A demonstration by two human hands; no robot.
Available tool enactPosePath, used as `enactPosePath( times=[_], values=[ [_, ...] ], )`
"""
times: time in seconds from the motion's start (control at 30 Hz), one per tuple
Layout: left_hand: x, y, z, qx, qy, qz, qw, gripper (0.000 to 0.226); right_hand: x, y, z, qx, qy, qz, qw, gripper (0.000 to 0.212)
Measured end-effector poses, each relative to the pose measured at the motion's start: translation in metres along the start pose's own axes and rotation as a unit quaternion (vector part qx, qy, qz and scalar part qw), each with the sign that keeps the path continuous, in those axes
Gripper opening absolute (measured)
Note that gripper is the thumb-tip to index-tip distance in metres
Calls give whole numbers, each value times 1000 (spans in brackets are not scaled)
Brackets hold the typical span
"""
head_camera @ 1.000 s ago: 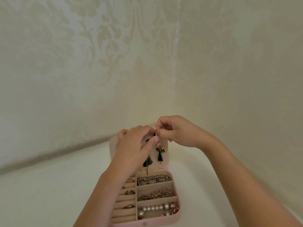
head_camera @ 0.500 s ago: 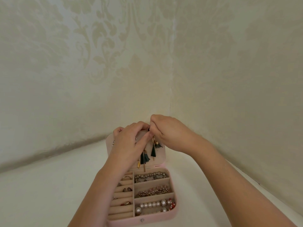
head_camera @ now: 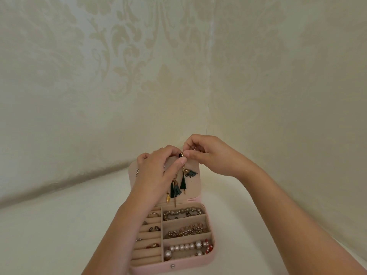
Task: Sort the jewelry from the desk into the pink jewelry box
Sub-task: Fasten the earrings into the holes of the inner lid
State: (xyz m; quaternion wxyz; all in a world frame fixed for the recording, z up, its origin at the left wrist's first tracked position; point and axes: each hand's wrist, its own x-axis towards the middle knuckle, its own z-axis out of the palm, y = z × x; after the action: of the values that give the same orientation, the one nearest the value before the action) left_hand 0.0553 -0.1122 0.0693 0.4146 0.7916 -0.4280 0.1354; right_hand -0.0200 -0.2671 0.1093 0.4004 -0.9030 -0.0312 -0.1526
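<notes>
Steadies the lid (head_camera: 193, 187) of the pink jewelry box (head_camera: 198, 262) with the left hand (head_camera: 158, 171), grip clamped on its 12 o'clock edge. Pinches the hook of the green tassel earring (head_camera: 183, 184) with the right hand (head_camera: 212, 155), grip tight, much as a second ago. Hangs against the lid, seemingly not yet fastened. Shows no readable writing.

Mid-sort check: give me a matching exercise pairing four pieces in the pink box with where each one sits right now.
Things:
1 pearl string
2 gold ring
3 green tassel earring
4 grey bead bracelet

Places:
a farthest right compartment
b hanging against the open lid
c nearest right compartment
d ring rolls on the left

Pairs: 1-c, 2-d, 3-b, 4-a
</notes>
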Motion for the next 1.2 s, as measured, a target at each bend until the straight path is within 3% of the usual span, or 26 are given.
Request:
enactPosePath(
  times=[0.7, 0.83, 1.03, 1.2],
  values=[
    [3, -9, 2, 15, -10, 21, 1000, 18, 0, 3, -5, -42, 1, -8, 999, 10],
    [3, -9, 1, 15, -11, 19, 1000, 1, 0, 2, -3, -89, -16, 9, 996, 11],
    [3, -7, 0, 20, -10, 12, 1000, 5, 2, 1, -8, -179, -22, -17, 984, 8],
    [2, -4, -1, 12, -14, 0, 1000, 7, -5, 9, -22, -92, 29, 16, 995, 8]
  ],
)
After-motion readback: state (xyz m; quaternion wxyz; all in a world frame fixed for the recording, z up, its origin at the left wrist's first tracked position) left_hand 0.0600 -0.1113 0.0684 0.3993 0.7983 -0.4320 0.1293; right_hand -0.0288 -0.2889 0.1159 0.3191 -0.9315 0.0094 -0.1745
